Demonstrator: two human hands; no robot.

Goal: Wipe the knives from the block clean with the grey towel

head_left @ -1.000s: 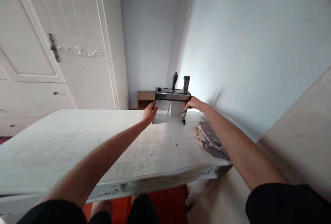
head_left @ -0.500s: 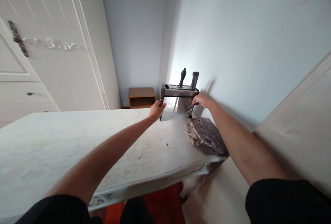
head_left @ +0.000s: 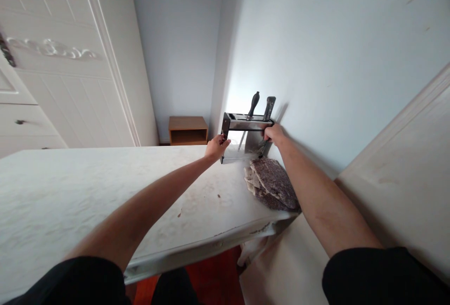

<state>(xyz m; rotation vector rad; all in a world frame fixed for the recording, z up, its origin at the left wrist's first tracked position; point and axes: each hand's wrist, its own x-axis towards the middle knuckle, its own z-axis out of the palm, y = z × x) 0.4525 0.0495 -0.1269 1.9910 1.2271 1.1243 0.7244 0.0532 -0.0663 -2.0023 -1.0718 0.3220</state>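
Note:
A steel knife rack point(head_left: 242, 126) with a clear front panel stands at the far right corner of the white table point(head_left: 105, 187), close to the wall. Two black knife handles point(head_left: 262, 104) stick up from its top. My left hand point(head_left: 217, 147) grips the rack's left side near the bottom. My right hand point(head_left: 273, 133) grips its right end just under the top bar. Both arms are stretched far forward.
A folded purple-grey cloth point(head_left: 272, 184) lies on the table just in front of the rack, near the right edge. A small wooden cabinet point(head_left: 187, 130) stands in the far corner. White wardrobe doors point(head_left: 63, 61) fill the left; a pale board point(head_left: 397, 169) leans at right.
The rack with both hands on it has shifted right and back, closer to the wall corner. The view has swung right, so the wardrobe slid left.

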